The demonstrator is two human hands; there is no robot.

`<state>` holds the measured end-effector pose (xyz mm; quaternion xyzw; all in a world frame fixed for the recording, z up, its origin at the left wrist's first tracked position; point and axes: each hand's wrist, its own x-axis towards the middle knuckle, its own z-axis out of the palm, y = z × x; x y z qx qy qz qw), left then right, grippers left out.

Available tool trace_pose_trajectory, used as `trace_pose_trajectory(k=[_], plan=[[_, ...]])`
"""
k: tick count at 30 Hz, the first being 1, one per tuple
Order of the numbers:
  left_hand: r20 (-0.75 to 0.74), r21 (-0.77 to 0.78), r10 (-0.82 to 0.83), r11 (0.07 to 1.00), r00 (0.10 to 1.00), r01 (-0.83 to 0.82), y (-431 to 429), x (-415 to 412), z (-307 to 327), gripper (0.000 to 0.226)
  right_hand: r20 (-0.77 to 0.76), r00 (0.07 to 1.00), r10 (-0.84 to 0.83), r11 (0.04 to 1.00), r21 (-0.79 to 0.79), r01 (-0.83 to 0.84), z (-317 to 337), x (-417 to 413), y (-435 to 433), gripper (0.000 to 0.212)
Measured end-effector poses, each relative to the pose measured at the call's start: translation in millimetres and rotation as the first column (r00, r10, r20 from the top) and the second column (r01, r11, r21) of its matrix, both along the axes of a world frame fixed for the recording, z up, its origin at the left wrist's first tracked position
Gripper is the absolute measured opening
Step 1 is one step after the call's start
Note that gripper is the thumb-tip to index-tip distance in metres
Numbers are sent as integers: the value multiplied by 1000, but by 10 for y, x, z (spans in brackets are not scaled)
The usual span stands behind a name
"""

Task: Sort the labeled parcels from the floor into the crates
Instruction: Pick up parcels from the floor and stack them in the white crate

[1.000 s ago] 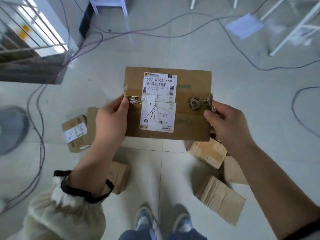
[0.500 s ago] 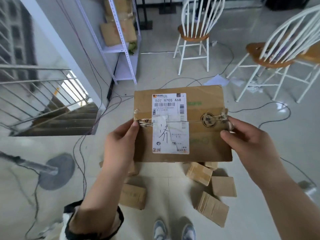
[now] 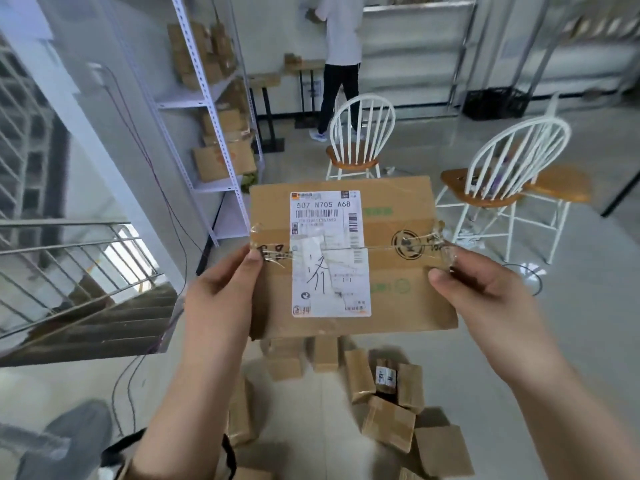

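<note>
Brown cardboard parcel with a white shipping label (image 3: 349, 258) is gripped at chest height by the left hand (image 3: 221, 289) and right hand (image 3: 485, 292); reading its code before choosing a crate seems wise.

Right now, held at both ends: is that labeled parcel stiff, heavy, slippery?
Probably stiff: the parcel spans flat between left hand and right hand, no sag. Likely light: edge grips alone carry it. Glossy tape may be slick; bare cardboard should grip.
</note>
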<state>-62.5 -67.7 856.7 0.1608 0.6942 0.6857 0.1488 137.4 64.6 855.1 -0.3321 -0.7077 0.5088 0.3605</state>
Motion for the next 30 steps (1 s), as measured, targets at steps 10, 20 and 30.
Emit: trace_pose_trajectory(k=[10,20,30], plan=[[-108,68,-325,940,939,334,652,63,289,18,-107,940,-324,944,22,328,132,282,5,29],[-208,87,-849,478,485,874,1294,1142,558,30,-264,503,-823,527,-29,849,437,1264,-894,43],[-288,126,-947,-187,-144,974,392,3193,719,46,-319,-24,-947,-55,89,995,670,2358,-2878,46]])
